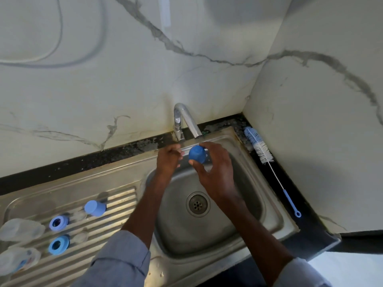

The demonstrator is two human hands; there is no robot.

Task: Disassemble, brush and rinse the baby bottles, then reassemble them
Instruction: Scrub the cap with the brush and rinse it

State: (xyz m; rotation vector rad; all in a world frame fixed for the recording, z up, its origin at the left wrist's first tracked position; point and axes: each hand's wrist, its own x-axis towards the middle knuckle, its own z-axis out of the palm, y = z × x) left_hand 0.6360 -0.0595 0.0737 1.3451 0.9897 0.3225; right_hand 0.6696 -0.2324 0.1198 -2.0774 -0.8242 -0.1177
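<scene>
Blue bottle cap [196, 154] being pinched by right hand [215, 172] fingers under the faucet [187, 121]; left hand [169, 157] fingers curling at its base, grip unclear.

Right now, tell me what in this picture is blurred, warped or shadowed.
Head view: wide-angle warp bows the counter edge and walls; the clear bottles at the left edge are smeared; the hands, left hand and right hand holding the blue cap, are slightly soft; a soft shadow falls on the right wall.

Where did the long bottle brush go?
The bottle brush lies on the dark counter right of the sink, against the corner wall. Its bristles point toward the tap, away from both hands.
</scene>
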